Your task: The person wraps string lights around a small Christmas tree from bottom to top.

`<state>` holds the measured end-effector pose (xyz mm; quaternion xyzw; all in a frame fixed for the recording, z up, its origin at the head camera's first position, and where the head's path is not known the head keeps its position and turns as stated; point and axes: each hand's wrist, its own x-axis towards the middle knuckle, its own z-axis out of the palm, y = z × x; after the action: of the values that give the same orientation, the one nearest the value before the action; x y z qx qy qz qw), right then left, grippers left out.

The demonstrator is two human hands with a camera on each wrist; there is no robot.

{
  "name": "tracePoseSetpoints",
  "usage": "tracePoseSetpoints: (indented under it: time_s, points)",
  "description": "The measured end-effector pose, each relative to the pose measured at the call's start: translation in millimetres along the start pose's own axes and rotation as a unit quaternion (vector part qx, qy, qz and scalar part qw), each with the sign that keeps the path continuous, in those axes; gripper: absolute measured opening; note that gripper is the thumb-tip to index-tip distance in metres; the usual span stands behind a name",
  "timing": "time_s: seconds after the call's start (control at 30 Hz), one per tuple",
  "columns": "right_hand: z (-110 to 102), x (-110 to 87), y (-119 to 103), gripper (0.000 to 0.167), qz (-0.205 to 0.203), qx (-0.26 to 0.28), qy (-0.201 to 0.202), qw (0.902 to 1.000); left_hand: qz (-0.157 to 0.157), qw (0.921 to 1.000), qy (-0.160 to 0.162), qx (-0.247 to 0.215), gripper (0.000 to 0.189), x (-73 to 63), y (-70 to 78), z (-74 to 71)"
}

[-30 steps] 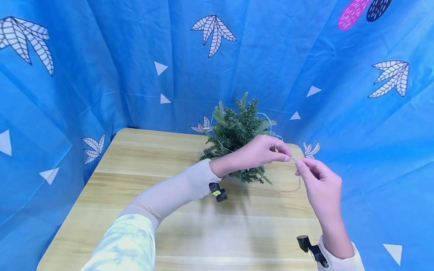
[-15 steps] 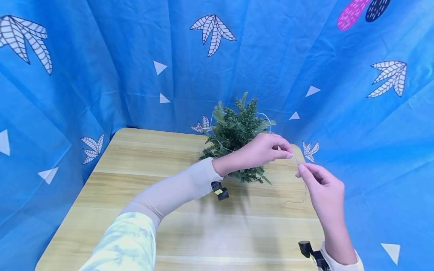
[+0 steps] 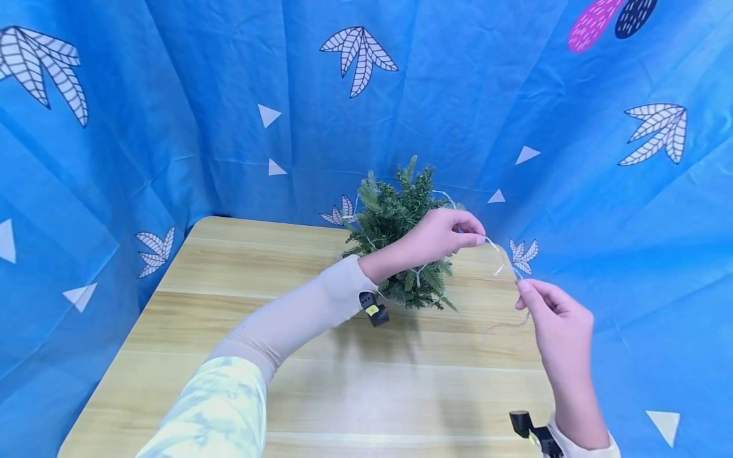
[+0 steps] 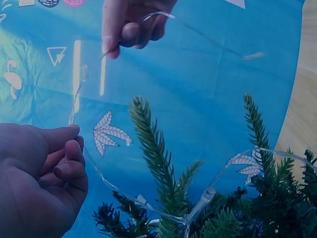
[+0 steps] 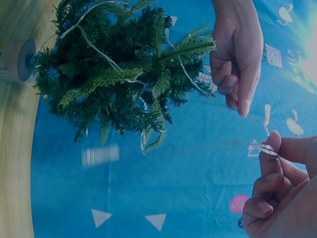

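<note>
A small artificial Christmas tree (image 3: 401, 203) stands at the back of the table, with a string of fairy lights (image 5: 99, 49) on clear wire looped over its branches. My left hand (image 3: 429, 238) reaches across in front of the tree and pinches the wire between thumb and fingertips. To its right, my right hand (image 3: 564, 327) pinches the same light string (image 3: 497, 247) farther along. The stretch between the hands hangs with a small bulb on it, and a thin tail trails below my right fingers. In the left wrist view, a slack length of wire (image 4: 106, 181) runs from my left hand to the branches.
The wooden table (image 3: 217, 331) ends close behind and right of the tree. Blue patterned cloth (image 3: 240, 114) hangs around the back and sides. The tree's pale round base (image 5: 19, 60) shows in the right wrist view, and a blurred whitish piece (image 5: 100, 155) hangs beside the branches.
My left hand has moved up and slightly left, while my right hand has shifted right and down. The gap between them has widened, showing more wire and a bulb.
</note>
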<state>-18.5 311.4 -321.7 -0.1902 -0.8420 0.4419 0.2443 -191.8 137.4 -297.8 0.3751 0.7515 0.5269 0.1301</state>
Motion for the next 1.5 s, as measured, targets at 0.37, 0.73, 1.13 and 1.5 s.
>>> tracePoseSetpoints:
  time_s: [0.37,0.73,1.13,1.5]
  points:
    - [10.9,35.2,-15.8,0.034,0.001,0.014,0.008,0.9999,0.002,0.9999,-0.009,-0.008,0.028,10.5,9.3,-9.7]
    - [26.1,60.7,-30.4,0.032,-0.064,0.005,-0.003,0.9979,-0.007,0.9994,-0.033,-0.006,0.033,21.2,20.1,-18.1]
    - [33.0,61.2,-34.4,0.031,-0.061,0.002,-0.009,0.9981,-0.012,0.9985,0.041,-0.033,0.016,30.0,22.8,-28.9]
    - [38.3,53.6,-25.0,0.032,-0.045,0.023,-0.044,0.9978,-0.029,0.9968,0.069,-0.028,0.018,39.0,16.8,-51.0]
